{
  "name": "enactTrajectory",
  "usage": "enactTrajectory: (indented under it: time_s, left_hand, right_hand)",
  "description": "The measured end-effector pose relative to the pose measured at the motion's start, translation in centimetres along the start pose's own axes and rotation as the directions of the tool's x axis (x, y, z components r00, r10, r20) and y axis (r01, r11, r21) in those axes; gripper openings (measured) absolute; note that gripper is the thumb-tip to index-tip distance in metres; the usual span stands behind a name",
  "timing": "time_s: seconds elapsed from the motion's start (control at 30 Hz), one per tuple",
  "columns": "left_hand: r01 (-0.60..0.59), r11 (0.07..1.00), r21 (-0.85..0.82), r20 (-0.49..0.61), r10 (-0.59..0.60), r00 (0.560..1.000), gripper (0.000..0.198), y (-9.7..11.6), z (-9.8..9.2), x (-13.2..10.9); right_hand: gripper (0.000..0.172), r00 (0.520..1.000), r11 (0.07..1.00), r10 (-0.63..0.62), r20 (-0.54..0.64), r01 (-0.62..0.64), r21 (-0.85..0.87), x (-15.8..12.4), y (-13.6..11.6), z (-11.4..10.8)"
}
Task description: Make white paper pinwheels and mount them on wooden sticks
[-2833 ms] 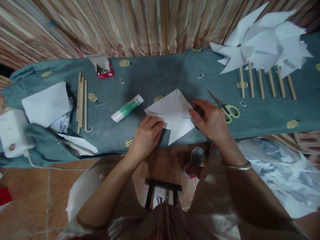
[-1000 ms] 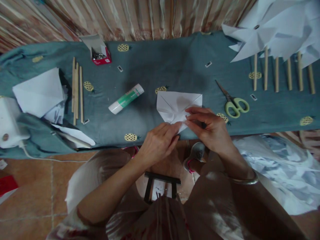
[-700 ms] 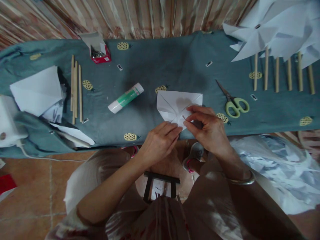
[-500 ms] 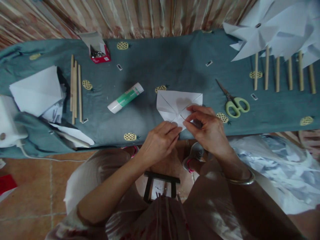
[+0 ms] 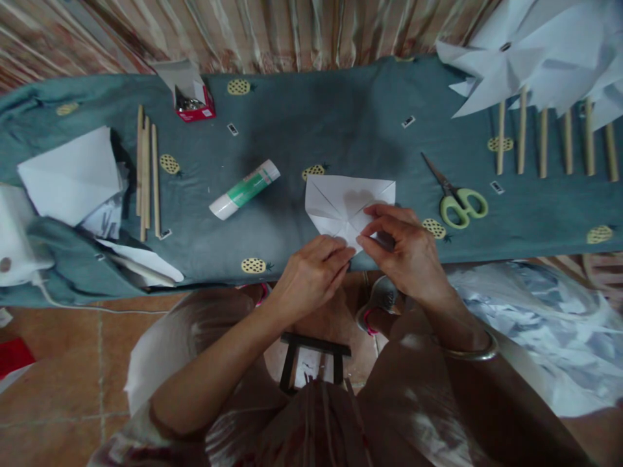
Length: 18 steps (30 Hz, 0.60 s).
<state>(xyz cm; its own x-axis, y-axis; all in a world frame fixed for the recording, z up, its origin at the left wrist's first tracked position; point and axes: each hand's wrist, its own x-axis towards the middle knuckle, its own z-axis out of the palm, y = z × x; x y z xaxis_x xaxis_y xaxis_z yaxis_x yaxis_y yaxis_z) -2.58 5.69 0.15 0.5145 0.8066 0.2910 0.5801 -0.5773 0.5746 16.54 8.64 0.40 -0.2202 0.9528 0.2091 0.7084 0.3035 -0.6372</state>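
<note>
Head view: a cut sheet of white paper lies near the middle of the frame, close to the near edge of a surface covered with a green cloth. Slits run inward from its upper corners, and its lower part is partly hidden by the hands. The left hand, below the paper, has its fingers bent over the lower edge and holds it. The right hand comes in from the right, thumb and fingertips drawn together at the paper; whether they pinch a corner, I cannot tell. A metal bangle circles the right wrist.

Left of the paper, well apart from the hands, a green and white glue stick lies slanted. Green-handled scissors lie right of the right hand, blades toward the upper left. In the upper left stands an open red box with small metal pieces inside; below it are loose wooden sticks and, farther left, a stack of paper. White paper pinwheels on sticks overlap in the upper right. At lower right is a clear bag of paper scraps.
</note>
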Motion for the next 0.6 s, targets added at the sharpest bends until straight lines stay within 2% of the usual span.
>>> enactTrajectory:
  time_s: [0.4, 0.6]
  left_hand:
    - [-0.016, 1.000, -0.011, -0.013, 0.016, 1.000, 0.022, -0.07, 0.04, -0.02]
    - [-0.029, 0.999, -0.038, -0.033, 0.028, 0.999, 0.023, -0.15, 0.23, -0.24]
  right_hand:
    - [0.003, 1.000, 1.000, 0.008, -0.005, -0.008, 0.007, -0.16, -0.25, -0.09]
    - [0.010, 0.999, 0.997, 0.041, -0.006, -0.041, 0.067, -0.12, -0.24, -0.15]
